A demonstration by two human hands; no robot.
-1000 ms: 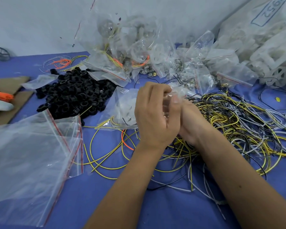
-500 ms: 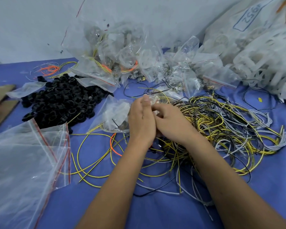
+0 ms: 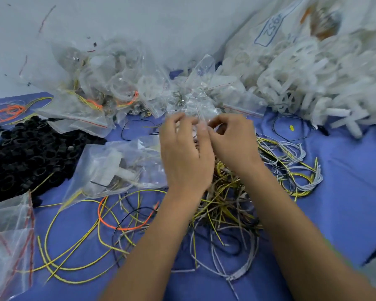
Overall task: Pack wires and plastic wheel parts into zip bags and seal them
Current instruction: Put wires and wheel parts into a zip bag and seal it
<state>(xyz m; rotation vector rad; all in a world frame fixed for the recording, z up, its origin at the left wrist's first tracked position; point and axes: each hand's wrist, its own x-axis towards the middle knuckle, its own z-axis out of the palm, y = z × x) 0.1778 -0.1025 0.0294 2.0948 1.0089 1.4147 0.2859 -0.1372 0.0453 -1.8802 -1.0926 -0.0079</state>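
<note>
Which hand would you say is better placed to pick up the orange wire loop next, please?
Left, probably. The left hand sits nearer the orange wire loop, which lies below and left of it; the right hand would have to cross over.

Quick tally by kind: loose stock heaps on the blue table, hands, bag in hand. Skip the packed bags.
Black ring heap: 1
White plastic part heap: 1
Loose wire tangle: 1
Zip bag in hands: 1
Left hand: 1
Right hand: 1
Total: 6
</note>
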